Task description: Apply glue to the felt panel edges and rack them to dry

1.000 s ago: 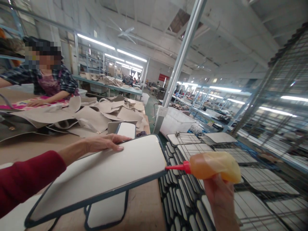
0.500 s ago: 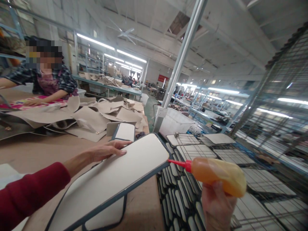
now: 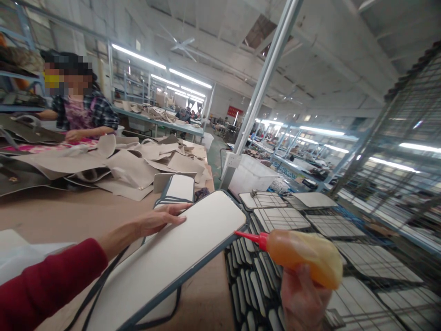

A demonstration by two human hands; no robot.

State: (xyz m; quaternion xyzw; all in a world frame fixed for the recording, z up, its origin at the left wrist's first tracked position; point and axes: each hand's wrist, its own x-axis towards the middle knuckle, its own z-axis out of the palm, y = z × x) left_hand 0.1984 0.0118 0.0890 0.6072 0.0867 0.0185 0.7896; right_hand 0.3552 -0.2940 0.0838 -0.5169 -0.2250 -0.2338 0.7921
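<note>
My left hand (image 3: 161, 219), in a red sleeve, grips the far long edge of a long cream panel (image 3: 179, 248) with dark blue edging and rounded corners, its thumb on the face and its other fingers partly hidden. The panel is tilted, its near end low. My right hand (image 3: 305, 294) wraps round a squeeze bottle (image 3: 303, 255) of amber liquid with a red nozzle. The nozzle tip is at the panel's dark edge near the right corner; whether it touches, I cannot tell. Under the panel, part of another cream piece (image 3: 161, 308) with dark edging shows on the table.
Wire racks (image 3: 375, 259) with cream panels lie to the right, beside several small dark-edged pieces (image 3: 257, 285). Beige bag pieces (image 3: 127, 168) are heaped across the table. A co-worker in a plaid top (image 3: 81, 115) works at the far left. A white bin (image 3: 253, 174) stands beyond the racks.
My right hand has moved the bottle slightly left and down, so its nozzle tip sits further along the panel's near edge. The panel has shifted a little. The co-worker has moved their arms.
</note>
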